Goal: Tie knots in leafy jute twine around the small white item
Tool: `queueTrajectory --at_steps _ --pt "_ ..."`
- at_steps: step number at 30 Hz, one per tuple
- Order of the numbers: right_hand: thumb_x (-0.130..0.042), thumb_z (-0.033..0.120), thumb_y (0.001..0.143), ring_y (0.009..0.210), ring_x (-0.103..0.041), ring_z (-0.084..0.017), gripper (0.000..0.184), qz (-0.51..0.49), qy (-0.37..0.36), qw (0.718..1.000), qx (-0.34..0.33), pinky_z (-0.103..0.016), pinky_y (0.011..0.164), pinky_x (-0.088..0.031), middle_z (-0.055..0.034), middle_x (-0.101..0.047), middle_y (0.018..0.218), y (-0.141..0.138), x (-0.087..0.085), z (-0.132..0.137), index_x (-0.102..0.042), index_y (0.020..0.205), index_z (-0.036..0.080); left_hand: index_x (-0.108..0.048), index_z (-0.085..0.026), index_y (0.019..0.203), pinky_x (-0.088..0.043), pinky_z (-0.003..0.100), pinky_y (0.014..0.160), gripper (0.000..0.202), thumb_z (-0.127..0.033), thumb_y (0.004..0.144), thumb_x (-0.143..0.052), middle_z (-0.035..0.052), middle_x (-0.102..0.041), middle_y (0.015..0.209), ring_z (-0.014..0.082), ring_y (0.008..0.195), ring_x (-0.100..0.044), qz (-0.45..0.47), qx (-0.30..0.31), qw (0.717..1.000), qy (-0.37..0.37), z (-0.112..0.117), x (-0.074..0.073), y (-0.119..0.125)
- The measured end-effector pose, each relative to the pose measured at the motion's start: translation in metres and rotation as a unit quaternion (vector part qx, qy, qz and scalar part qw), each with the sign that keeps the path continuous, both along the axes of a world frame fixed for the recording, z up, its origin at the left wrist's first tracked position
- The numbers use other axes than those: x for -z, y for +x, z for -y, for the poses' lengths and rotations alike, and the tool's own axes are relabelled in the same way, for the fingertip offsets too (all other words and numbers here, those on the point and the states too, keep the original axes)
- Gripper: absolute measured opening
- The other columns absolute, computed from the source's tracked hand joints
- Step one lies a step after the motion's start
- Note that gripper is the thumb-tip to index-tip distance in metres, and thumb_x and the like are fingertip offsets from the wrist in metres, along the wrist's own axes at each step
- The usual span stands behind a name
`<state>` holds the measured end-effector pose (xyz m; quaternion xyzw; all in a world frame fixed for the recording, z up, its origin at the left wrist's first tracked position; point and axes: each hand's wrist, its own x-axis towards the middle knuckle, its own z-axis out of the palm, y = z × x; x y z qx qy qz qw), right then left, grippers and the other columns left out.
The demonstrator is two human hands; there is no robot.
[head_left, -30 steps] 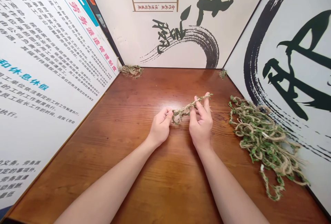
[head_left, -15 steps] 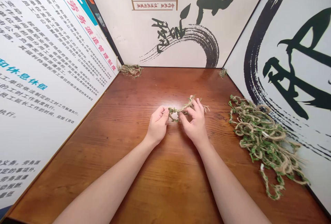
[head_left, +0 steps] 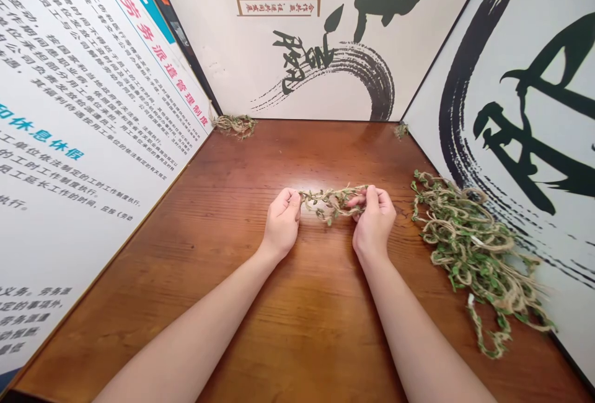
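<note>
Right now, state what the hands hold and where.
A strand of leafy jute twine, pinched near its two ends by the left hand and right hand.

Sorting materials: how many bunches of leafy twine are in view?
4: a strand between the left hand and right hand, a large pile at right, a small clump far left, a tiny clump far right. The pile may hold several.

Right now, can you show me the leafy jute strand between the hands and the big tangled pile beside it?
Leafy jute strand (head_left: 332, 199): head view, point on its middle, between the hands.
Tangled leafy jute pile (head_left: 469, 235): head view, point on the pile's centre.
</note>
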<state>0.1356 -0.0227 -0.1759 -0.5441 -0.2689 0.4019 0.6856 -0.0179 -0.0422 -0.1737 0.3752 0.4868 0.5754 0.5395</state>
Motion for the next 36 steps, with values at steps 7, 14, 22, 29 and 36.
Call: queueTrajectory --at_steps 7,14,22,29,36 --pt "-0.04 0.028 0.099 0.05 -0.056 -0.012 0.011 -0.16 -0.032 0.98 0.115 -0.021 0.045 -0.033 0.0065 -0.05 0.063 0.006 -0.014 -0.006 -0.042 0.09 0.022 -0.045 -0.019 0.078 -0.016 0.016 0.038 0.06 -0.065 0.067 -0.082 -0.0101 -0.031 0.051 0.0031 0.043 -0.019 0.047 -0.027 0.998 -0.02 0.0 -0.006 0.001" --pt "-0.045 0.039 0.092 0.084 -0.063 -0.016 0.021 -0.067 0.007 0.987 0.144 -0.028 0.065 -0.05 -0.0047 -0.058 0.105 0.007 -0.001 -0.005 -0.04 0.106 0.024 -0.043 -0.02 0.077 -0.017 0.017 0.038 0.059 -0.064 0.069 -0.081 -0.0111 -0.029 0.05 0.0036 0.041 -0.019 0.052 -0.031 0.998 -0.017 0.0 -0.007 0.002" --pt "-0.058 0.033 0.094 0.139 -0.052 -0.025 0.043 0.268 0.155 0.949 0.06 -0.047 0.115 -0.041 -0.017 -0.051 0.149 -0.002 -0.001 0.015 -0.053 0.134 0.019 -0.05 -0.017 0.077 -0.024 0.019 0.046 0.05 -0.061 0.083 -0.072 -0.0061 -0.036 0.057 0.0063 0.05 -0.028 -0.036 0.029 0.998 0.043 0.0 0.001 0.0" --pt "-0.062 0.026 0.089 0.072 -0.067 -0.017 0.018 0.302 0.142 0.908 -0.254 -0.03 0.067 -0.053 -0.0065 -0.075 0.088 -0.008 0.0 0.018 -0.076 0.094 0.018 -0.055 -0.015 0.078 -0.037 0.022 0.056 0.043 -0.055 0.088 -0.067 0.0003 -0.051 0.067 0.0102 0.059 -0.041 -0.078 0.063 0.993 0.068 0.001 0.002 0.001" --pt "-0.066 0.032 0.079 0.076 -0.066 -0.018 0.024 0.163 0.045 0.985 -0.047 -0.032 0.074 -0.052 -0.0067 -0.072 0.085 -0.002 0.005 0.007 -0.074 0.092 0.013 -0.053 -0.016 0.076 -0.03 0.023 0.051 0.039 -0.051 0.091 -0.063 -0.0018 -0.044 0.061 0.0095 0.054 -0.034 -0.116 0.044 0.99 0.067 0.002 -0.001 0.002"
